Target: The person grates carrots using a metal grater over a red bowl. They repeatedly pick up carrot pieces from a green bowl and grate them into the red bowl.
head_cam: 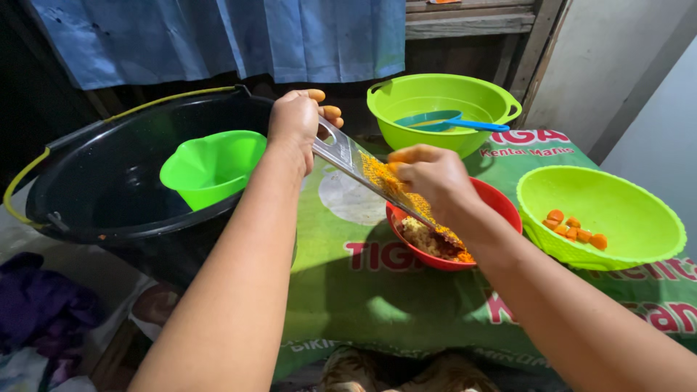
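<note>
1. Green printed cloth [348, 290] covers the tabletop, with a blue curtain [218, 36] hanging behind it; the red bowl [501, 207] near the middle of the cloth serves as the landmark.
2. A flat metal grater [356, 161] slants over the red bowl: its lower end dips into the bowl, and its upper end rises up and away to the left of it. Its long axis runs from upper left down to lower right.
3. The left hand [298, 123] is closed around the grater's upper end, up and to the left of the bowl.
4. The right hand [432, 178] sits directly above the bowl, fingers bunched together and pressing a small orange piece against the grater's face; the piece itself is mostly hidden. This hand is the nearer one to the bowl.
5. Orange and pale shreds [432, 243] lie inside the bowl, beneath the grater.
6. Right of the red bowl, a green bowl [639, 239] holds orange chunks [577, 229].
7. Behind the red bowl stands a second green bowl [435, 94] with a blue ladle [454, 122].
8. Left of it, a black bucket [109, 181] contains a green funnel [210, 167].
</note>
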